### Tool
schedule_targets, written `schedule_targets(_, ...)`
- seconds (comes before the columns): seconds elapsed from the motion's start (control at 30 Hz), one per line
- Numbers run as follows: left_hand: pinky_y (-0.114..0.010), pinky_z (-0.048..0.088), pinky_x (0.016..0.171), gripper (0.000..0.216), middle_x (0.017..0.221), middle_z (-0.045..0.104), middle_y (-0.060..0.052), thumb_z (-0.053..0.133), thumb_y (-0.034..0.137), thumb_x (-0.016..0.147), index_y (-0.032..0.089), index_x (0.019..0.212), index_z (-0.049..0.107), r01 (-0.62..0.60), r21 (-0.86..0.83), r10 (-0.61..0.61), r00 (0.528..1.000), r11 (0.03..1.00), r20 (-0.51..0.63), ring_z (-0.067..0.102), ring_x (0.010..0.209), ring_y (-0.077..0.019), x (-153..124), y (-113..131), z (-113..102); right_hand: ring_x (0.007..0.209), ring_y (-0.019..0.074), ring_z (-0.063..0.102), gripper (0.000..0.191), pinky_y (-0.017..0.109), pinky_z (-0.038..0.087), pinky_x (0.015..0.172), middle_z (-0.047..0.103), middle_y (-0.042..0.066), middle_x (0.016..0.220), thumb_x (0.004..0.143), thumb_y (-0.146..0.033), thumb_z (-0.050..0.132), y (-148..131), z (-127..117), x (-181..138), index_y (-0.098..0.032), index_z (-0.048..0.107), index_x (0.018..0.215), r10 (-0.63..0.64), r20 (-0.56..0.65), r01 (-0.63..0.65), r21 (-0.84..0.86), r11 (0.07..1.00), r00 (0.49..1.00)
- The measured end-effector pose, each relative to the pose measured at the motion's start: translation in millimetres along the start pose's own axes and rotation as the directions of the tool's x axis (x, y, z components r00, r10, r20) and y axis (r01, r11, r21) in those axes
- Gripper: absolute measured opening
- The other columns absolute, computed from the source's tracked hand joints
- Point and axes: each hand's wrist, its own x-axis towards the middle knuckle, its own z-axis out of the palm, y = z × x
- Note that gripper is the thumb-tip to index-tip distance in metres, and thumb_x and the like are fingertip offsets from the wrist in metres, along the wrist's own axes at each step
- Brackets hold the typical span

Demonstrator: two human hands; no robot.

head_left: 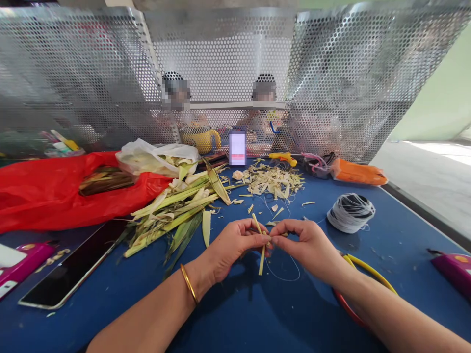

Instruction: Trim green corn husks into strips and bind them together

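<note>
Nearest: your left forearm (pixel 147 314), gold bangle (pixel 189 285) at the wrist, and your right forearm (pixel 386 299), crossing over a yellow-and-red loop (pixel 368 266). Left hand (pixel 233 245): thumb and fingers pinching a pale green husk strip (pixel 261 262), held at a slight tilt between your hands, above the blue table (pixel 412 245). Right hand (pixel 307 240): thumb and forefinger pressed together beside the strip; what lies between them, I cannot tell. Fine thread (pixel 283 280): one loose curve below your fingertips. Handling note, by judgement: pinch the strip close to where your right fingertips work, firmly but without crushing, since the fibre looks liable to split; draw the thread evenly, its slack clear of the scraps. Containers: one red plastic bag (pixel 55 191), a bundle of brown dried leaves (pixel 108 180) showing at its opening; one white plastic bag (pixel 145 154), crumpled, pale husk pieces (pixel 172 161) at its near side; one yellow mug (pixel 200 141) by the perforated metal screen (pixel 224 63), contents out of sight; one orange packet (pixel 356 172), contents hidden. Loose stock: husk pile (pixel 176 208) in front of the white bag; shavings heap (pixel 274 180) beyond your hands; one coil of pale cord (pixel 351 213), right of the shavings.
</note>
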Motion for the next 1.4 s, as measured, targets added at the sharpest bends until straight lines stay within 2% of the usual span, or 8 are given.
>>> schedule_targets(0.13, -0.031, 0.049, 0.078, 0.019, 0.077, 0.070, -0.008, 0.070, 0.031, 0.074, 0.012, 0.078, 0.067, 0.058, -0.013, -0.058, 0.998, 0.998, 0.014, 0.066, 0.074, -0.0180, -1, 1, -2, 0.070, 0.0128, 0.062, 0.014, 0.022, 0.045, 0.068, 0.071, -0.003, 0.072, 0.080, -0.015, 0.057, -2, 1, -2, -0.020, 0.067, 0.073, -0.044, -0.057, 0.042, -0.046, 0.998, 0.997)
schedule_targets(0.37, -0.023, 0.044, 0.069, 0.016, 0.071, 0.069, -0.005, 0.071, 0.030, 0.072, 0.014, 0.074, 0.068, 0.095, 0.107, -0.092, 0.995, 0.990, -0.038, 0.062, 0.069, -0.0133, -1, 0, -3, 0.071, 0.0128, 0.061, 0.015, 0.023, 0.043, 0.068, 0.069, -0.003, 0.074, 0.080, -0.011, 0.057, -1, 1, -2, -0.021, 0.066, 0.073, -0.166, -0.061, 0.154, -0.160, 0.975, 0.984)
schedule_targets(0.63, -0.022, 0.042, 0.064, 0.017, 0.063, 0.066, -0.002, 0.075, 0.028, 0.066, 0.013, 0.069, 0.069, 0.124, 0.040, -0.122, 0.990, 0.991, -0.066, 0.057, 0.060, -0.0104, 1, 1, -1, 0.077, 0.0161, 0.061, 0.012, 0.029, 0.043, 0.074, 0.067, 0.000, 0.076, 0.086, -0.015, 0.056, 4, 3, -3, -0.021, 0.063, 0.079, -0.367, -0.071, 0.329, -0.314, 0.891, 0.927)
schedule_targets(0.9, -0.022, 0.043, 0.070, 0.010, 0.065, 0.066, -0.001, 0.072, 0.024, 0.067, 0.014, 0.069, 0.070, 0.014, 0.078, -0.010, 0.999, 0.997, -0.049, 0.058, 0.065, -0.0114, 2, -1, -3, 0.082, 0.0168, 0.063, 0.007, 0.030, 0.043, 0.079, 0.070, 0.000, 0.083, 0.087, -0.020, 0.059, 10, 1, 0, -0.023, 0.064, 0.085, -0.362, -0.056, 0.329, -0.304, 0.894, 0.931)
schedule_targets(1.03, -0.024, 0.042, 0.069, 0.016, 0.067, 0.066, -0.003, 0.072, 0.029, 0.068, 0.014, 0.069, 0.070, 0.026, 0.129, -0.018, 0.998, 0.991, -0.063, 0.057, 0.065, -0.0125, 0, 1, -2, 0.079, 0.0162, 0.061, 0.010, 0.029, 0.043, 0.077, 0.067, 0.000, 0.079, 0.088, -0.017, 0.055, 7, 0, -2, -0.021, 0.059, 0.080, -0.353, -0.040, 0.318, -0.349, 0.882, 0.935)
schedule_targets(1.17, -0.023, 0.040, 0.062, 0.019, 0.066, 0.065, -0.003, 0.074, 0.033, 0.066, 0.014, 0.068, 0.069, 0.083, 0.099, -0.074, 0.993, 0.992, -0.092, 0.055, 0.063, -0.0121, -2, 4, 1, 0.077, 0.0174, 0.059, 0.014, 0.032, 0.043, 0.079, 0.065, 0.002, 0.077, 0.090, -0.014, 0.049, 4, 1, -4, -0.021, 0.056, 0.080, -0.439, -0.055, 0.375, -0.432, 0.820, 0.897)
schedule_targets(1.3, -0.022, 0.035, 0.054, 0.018, 0.060, 0.059, 0.001, 0.071, 0.032, 0.067, 0.015, 0.064, 0.066, 0.066, 0.142, -0.051, 0.993, 0.988, -0.104, 0.048, 0.055, -0.0092, -2, 4, 2, 0.073, 0.0163, 0.057, 0.014, 0.035, 0.040, 0.088, 0.066, 0.002, 0.075, 0.091, -0.014, 0.048, 5, 3, -3, -0.021, 0.056, 0.081, -0.525, -0.033, 0.444, -0.489, 0.750, 0.851)
schedule_targets(1.4, -0.021, 0.034, 0.054, 0.015, 0.060, 0.058, 0.002, 0.070, 0.030, 0.066, 0.015, 0.065, 0.066, 0.033, 0.162, -0.009, 0.989, 0.986, -0.145, 0.047, 0.054, -0.0085, -2, 4, 2, 0.080, 0.0173, 0.061, 0.011, 0.034, 0.042, 0.086, 0.069, 0.002, 0.082, 0.091, -0.018, 0.049, 6, 2, -1, -0.021, 0.058, 0.085, -0.430, -0.069, 0.355, -0.454, 0.817, 0.900)
